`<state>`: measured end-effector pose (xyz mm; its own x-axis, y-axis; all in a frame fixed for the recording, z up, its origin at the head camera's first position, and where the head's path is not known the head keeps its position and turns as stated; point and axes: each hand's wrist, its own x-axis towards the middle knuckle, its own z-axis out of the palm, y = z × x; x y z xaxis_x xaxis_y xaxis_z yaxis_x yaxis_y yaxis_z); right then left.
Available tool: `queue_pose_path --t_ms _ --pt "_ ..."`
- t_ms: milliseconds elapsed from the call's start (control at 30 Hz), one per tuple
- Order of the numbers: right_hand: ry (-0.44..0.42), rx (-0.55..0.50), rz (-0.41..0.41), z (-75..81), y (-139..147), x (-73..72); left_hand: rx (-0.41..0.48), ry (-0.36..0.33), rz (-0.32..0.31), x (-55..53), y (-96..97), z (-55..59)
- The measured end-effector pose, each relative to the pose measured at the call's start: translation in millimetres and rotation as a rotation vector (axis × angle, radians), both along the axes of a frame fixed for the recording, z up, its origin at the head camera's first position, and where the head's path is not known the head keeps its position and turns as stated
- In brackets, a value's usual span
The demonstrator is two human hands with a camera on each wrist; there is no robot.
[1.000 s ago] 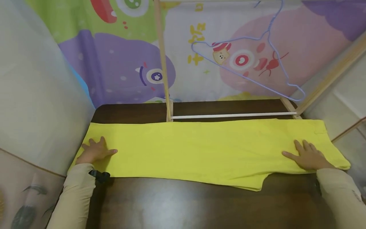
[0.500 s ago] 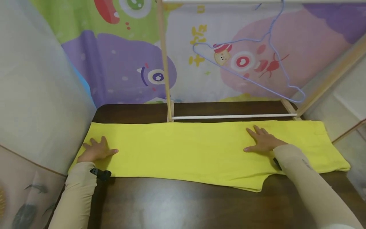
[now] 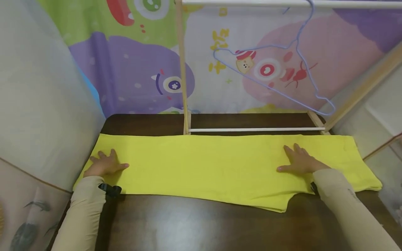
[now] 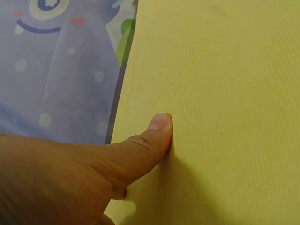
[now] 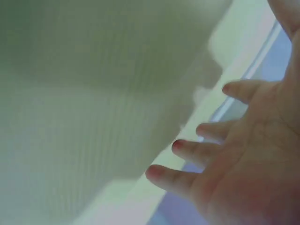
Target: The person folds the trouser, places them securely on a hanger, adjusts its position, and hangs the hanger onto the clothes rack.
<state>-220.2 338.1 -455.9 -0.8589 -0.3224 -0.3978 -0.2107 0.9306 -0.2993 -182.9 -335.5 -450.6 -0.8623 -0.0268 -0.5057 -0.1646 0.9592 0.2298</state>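
Yellow trousers (image 3: 201,164), folded lengthwise, lie flat across the table, with the waist end on the right and the leg end on the left. Near the leg end my left hand (image 3: 105,165) rests on the cloth with its fingers spread; in the left wrist view its thumb (image 4: 157,136) presses the fabric. Over the upper part of the trousers is my right hand (image 3: 300,161), fingers spread and holding nothing. Its straight fingers (image 5: 183,180) cast a shadow on the cloth in the right wrist view. A few creases run near the crotch corner (image 3: 279,205).
A wooden rack with a white lower bar (image 3: 257,129) stands behind the trousers. From its top rail (image 3: 251,4) hangs a blue wire hanger (image 3: 260,82). The dark table (image 3: 176,223) shows in front; a cartoon-printed curtain (image 3: 135,76) covers the back.
My right hand has moved left from near the waist end to the upper leg, then slightly back right. My left hand stays in place. The head view has tilted up slightly.
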Motion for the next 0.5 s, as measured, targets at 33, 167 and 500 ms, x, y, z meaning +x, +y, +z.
queue_pose_path --t_ms 33,167,500 --pt "0.017 -0.011 0.02 -1.9 -5.2 8.1 -0.002 -0.006 0.0 -0.2 0.2 -0.4" --pt "0.057 0.007 0.039 -13.0 -14.4 33.2 -0.001 -0.013 0.006 -0.2 1.1 -0.8" --pt "0.11 0.046 -0.035 -29.0 47.0 54.3 -0.005 0.001 0.016 1.2 0.3 1.8"
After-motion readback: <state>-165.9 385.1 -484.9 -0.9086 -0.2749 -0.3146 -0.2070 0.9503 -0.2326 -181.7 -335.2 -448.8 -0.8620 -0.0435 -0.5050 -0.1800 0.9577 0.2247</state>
